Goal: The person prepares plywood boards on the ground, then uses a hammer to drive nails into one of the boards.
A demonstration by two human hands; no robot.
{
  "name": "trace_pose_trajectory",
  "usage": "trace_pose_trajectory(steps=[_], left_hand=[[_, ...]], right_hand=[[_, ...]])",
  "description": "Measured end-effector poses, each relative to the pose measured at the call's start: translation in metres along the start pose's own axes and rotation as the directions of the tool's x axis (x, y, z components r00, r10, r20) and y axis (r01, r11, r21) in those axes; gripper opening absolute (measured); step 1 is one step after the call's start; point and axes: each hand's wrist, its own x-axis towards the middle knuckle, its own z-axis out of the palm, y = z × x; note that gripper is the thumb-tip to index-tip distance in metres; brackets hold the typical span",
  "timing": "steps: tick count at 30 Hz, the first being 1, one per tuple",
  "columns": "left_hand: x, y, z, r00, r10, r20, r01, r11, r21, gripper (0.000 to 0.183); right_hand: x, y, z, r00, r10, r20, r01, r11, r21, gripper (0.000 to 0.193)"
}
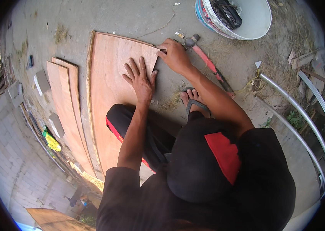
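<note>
A reddish-brown plywood sheet [110,69] lies on the ground, with thin wooden strips along its left and far edges. My left hand [141,82] rests flat on the sheet, fingers spread. At the far right corner, my right hand [176,57] has its thumb and fingers pinched together. A small dark bit shows at the fingertips, too small to name. Just right of that hand lies a hammer [207,60] with a red handle, its head toward the far side. My bent left knee is over the sheet's near part.
A white bucket [258,19] with dark items inside stands at the far right. Narrow plywood pieces [60,88] and grey blocks [41,82] lie on the left. Metal pipes [291,101] curve along the right. My sandalled foot [197,103] is beside the sheet.
</note>
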Motion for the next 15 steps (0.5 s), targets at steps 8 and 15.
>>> trace_pose_trajectory(steps=[8, 15], left_hand=[[0.0009, 0.0021, -0.0030, 1.000, 0.000, 0.005, 0.000, 1.000, 0.019, 0.081], [-0.0019, -0.0002, -0.0025, 1.000, 0.005, -0.002, -0.005, 1.000, 0.017, 0.080]], right_hand=[[0.0000, 0.0009, -0.0009, 0.997, -0.061, -0.044, 0.062, 0.998, 0.009, 0.025], [-0.0037, -0.0012, 0.0027, 0.996, -0.051, -0.067, 0.052, 0.999, 0.015, 0.023]])
